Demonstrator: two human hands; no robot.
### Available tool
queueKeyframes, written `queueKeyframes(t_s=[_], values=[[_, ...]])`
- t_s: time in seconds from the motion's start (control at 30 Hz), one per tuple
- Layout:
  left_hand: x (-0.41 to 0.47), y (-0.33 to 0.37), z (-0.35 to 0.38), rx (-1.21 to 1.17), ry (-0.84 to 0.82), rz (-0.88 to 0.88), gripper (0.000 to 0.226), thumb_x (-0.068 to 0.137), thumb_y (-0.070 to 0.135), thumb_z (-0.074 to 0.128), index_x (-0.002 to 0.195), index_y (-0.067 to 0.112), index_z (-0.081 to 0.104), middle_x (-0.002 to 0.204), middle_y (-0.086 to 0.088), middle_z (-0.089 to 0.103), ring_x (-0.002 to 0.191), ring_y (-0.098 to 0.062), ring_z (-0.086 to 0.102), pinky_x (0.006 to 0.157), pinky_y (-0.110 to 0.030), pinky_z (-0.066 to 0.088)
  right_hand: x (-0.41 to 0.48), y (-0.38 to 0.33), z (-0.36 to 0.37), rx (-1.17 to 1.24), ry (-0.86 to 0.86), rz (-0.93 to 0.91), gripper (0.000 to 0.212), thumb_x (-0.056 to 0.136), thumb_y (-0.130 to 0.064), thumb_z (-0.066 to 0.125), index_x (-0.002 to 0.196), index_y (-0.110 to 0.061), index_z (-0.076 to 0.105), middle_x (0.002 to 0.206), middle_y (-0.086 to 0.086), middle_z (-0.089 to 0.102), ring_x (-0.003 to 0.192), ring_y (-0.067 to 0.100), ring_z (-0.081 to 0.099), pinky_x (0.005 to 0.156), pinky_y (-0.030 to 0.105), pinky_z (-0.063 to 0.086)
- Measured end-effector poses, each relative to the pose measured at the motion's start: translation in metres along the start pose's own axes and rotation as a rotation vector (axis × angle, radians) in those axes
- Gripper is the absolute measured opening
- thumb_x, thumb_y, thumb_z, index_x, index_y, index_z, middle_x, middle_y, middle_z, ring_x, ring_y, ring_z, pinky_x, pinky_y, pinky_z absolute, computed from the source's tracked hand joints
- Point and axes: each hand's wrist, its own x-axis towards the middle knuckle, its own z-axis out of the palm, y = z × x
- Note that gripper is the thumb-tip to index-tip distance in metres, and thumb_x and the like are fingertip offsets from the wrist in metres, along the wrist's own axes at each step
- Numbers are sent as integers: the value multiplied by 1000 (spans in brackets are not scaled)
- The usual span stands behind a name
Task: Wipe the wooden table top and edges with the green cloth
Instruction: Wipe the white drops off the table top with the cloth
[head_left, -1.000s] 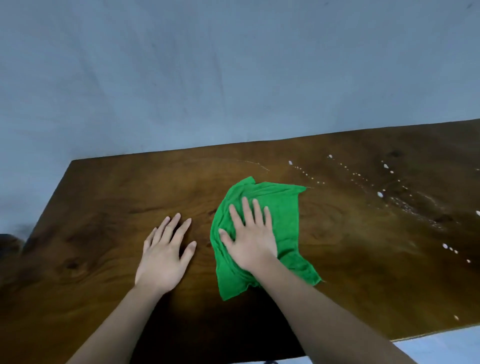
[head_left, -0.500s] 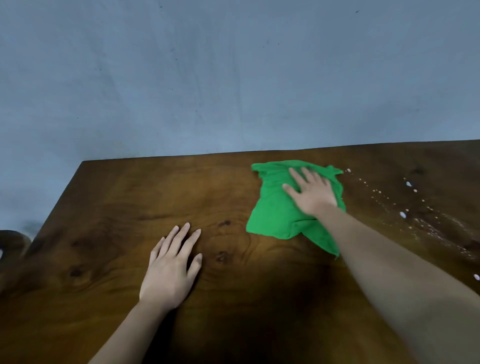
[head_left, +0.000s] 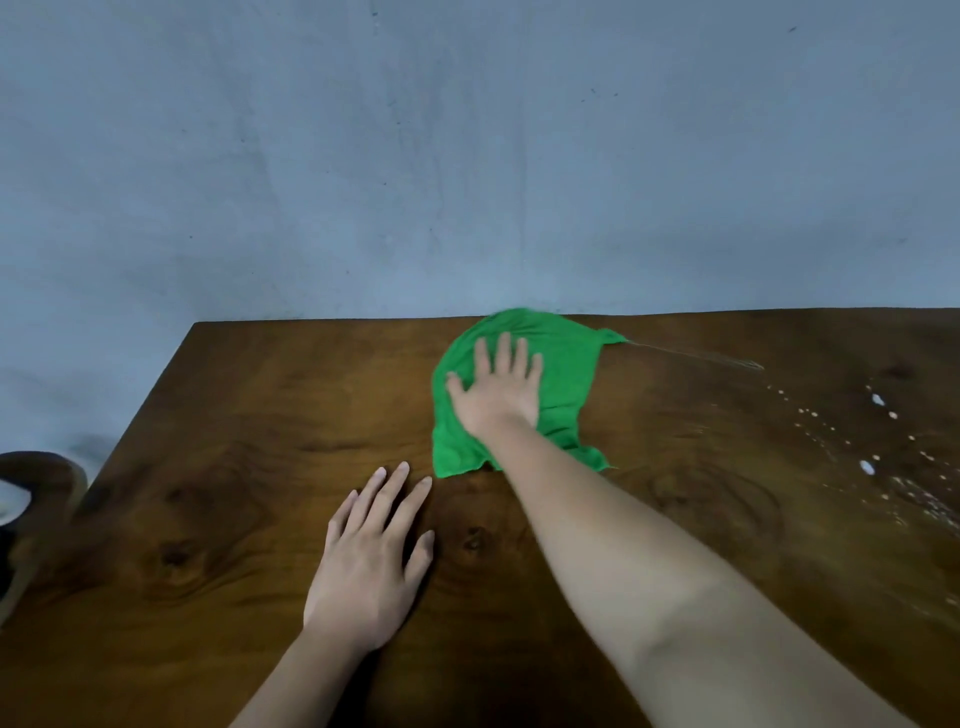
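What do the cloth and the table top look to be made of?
Green cloth: soft fuzzy fabric, likely microfibre or terry; it bunches in folds under the right hand. Table top: dark wood, grain and knots visible, with a slight sheen, probably varnished.

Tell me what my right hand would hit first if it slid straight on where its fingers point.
The right hand, flat on the green cloth, points toward the table's far edge, which the cloth reaches. Beyond stands the blue-grey wall, probably the first obstacle, though any gap between them is unclear.
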Motion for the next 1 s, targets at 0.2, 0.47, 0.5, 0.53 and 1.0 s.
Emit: queueKeyframes(t_s=[0.2,0.47,0.5,0.53,1.0], values=[[0,-4,5,10,10,18,59,113,62,22,163,40,41,180,8,24,169,-11,-5,137,-46,10,-31,-41,13,-69,-75,-503,80,109,-77,7,178,-39,2,187,-1,-10,172,26,-15,138,55,-9],[2,-6,2,27,-16,3,65,109,67,15,170,48,22,182,14,13,168,-7,-9,137,-41,3,-65,126,2,-30,-24,-484,74,109,-82,11,176,-50,4,186,-14,-8,171,10,-12,140,45,-3],[3,-5,1,17,-27,-4,66,108,69,13,171,48,20,182,14,11,168,-7,-9,136,-41,1,-70,154,-1,-24,-15,-423,73,109,-83,10,175,-52,3,185,-15,-9,171,9,-14,140,45,-2],[4,-4,0,9,-36,-9,68,107,70,11,171,49,19,182,15,10,168,-7,-10,136,-41,-1,-76,183,-4,-17,-7,-354,74,108,-84,9,175,-53,2,185,-16,-10,170,7,-14,140,45,-2],[2,-2,2,-13,-24,-10,73,105,73,8,171,45,24,182,13,15,169,-9,-2,137,-45,6,-163,302,5,46,78,444,91,102,-78,-10,177,-28,-11,184,9,-17,172,34,-11,139,60,4]])
